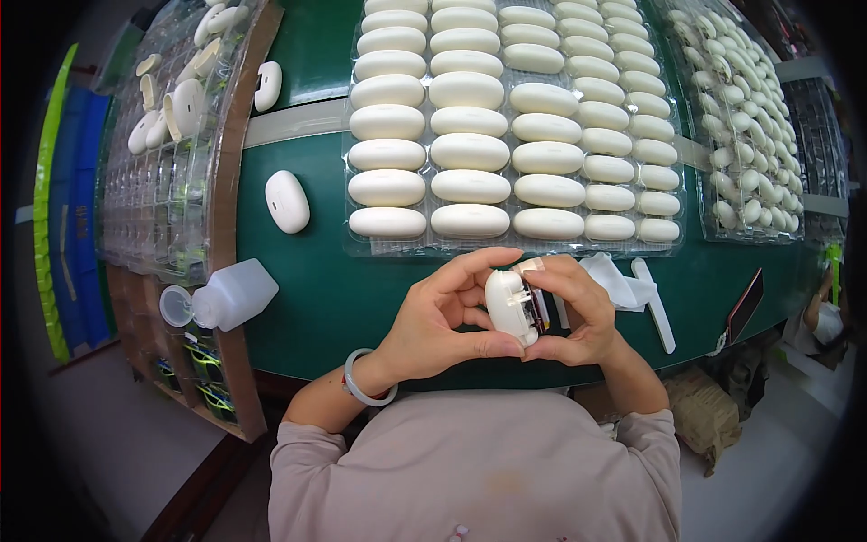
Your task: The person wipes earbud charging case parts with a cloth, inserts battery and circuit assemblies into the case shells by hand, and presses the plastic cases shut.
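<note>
Between my two hands, just in front of my chest, is a white oval plastic case (508, 305) with its inner side showing dark parts and a bit of red. My left hand (447, 316) grips its left side, thumb along the bottom edge and fingers curled over the top. On the other side my right hand (578, 312) pinches it, with a pale wrap on one fingertip. Beyond the hands stands a clear tray (361, 246) filled with rows of closed white oval cases (470, 221). A single white case (287, 201) lies on the green table to the left.
A translucent bottle (239, 294) with its lid flipped lies at left by a cardboard-edged box (237, 135) of clear trays. White cloth (619, 282), a white flat stick (654, 307) and a dark phone-like slab (746, 305) lie at right. Another tray of white pieces (750, 135) stands far right.
</note>
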### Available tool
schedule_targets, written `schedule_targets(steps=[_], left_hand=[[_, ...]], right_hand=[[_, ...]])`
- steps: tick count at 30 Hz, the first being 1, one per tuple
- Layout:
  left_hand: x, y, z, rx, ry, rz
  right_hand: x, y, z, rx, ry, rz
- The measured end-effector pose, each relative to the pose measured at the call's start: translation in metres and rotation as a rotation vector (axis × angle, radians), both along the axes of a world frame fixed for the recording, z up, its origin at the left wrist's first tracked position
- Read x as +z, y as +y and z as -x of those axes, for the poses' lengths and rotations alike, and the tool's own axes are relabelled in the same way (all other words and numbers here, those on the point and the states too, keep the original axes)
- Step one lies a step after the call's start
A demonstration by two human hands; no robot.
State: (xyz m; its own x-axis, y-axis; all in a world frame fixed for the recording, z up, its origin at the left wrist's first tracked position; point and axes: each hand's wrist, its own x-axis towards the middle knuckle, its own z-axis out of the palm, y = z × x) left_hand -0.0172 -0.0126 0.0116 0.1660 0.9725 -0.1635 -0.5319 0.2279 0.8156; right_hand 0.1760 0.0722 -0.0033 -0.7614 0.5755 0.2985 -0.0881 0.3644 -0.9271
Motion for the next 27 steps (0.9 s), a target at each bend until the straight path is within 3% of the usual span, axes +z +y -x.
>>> schedule_targets(steps=[15,21,24,27], left_hand=[[-0.002,0.002,-0.002,-0.038,-0.067,-0.011],[-0.002,0.004,-0.001,-0.07,0.139,-0.088],[-0.005,0.001,-0.005,-0.032,-0.041,-0.029],[-0.004,0.0,-0.005,-0.031,0.025,0.018]], right_hand=[[0.011,-0.002,0.001,-0.174,0.028,-0.158],[0.001,-0.004,0.001,-0.257,0.074,-0.514],[-0.001,-0.01,0.0,-0.292,0.064,-0.716],[-0.003,-0.014,0.005,-0.3,0.065,-0.819]])
